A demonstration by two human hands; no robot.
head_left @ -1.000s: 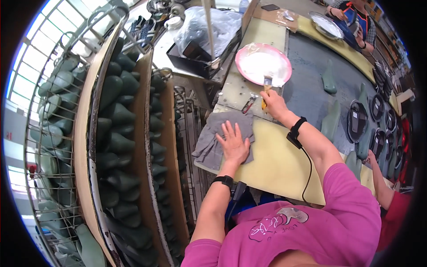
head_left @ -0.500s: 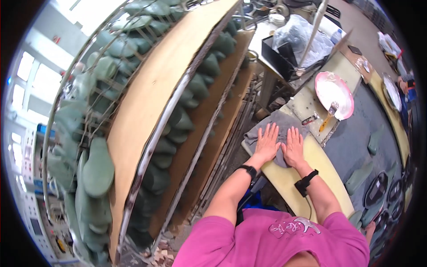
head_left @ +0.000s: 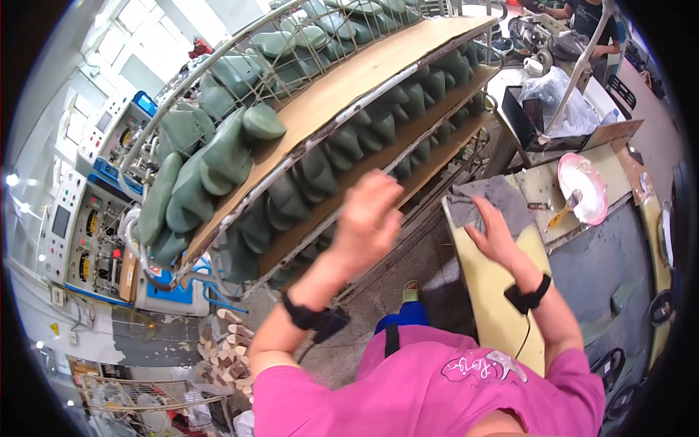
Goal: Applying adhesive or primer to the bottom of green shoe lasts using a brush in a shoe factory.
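My left hand (head_left: 366, 220) is raised in front of the rack, its fingers loosely bent and a little blurred, with nothing visible in it. Behind it, several green shoe lasts (head_left: 314, 171) stand on the rack's wooden shelves (head_left: 378, 62). My right hand (head_left: 492, 229) hovers at the near edge of a grey cloth (head_left: 510, 200), thumb and fingers apart, holding nothing. Whether its fingertips touch the cloth I cannot tell. The cloth lies at the far end of a pale yellow board (head_left: 502, 306).
Right of the cloth, a brush (head_left: 564, 211) leans in a pink-rimmed bowl (head_left: 593, 186) of white paste. A black box (head_left: 519, 124) and a plastic bag (head_left: 557, 98) stand farther back. Wooden pieces (head_left: 227, 346) lie heaped on the floor at left; machines (head_left: 91, 226) stand beyond. Another person (head_left: 593, 33) is far right.
Both hands were flat on the grey cloth. My left hand has lifted off and swung left toward the rack; the right has risen slightly. The view has turned left.
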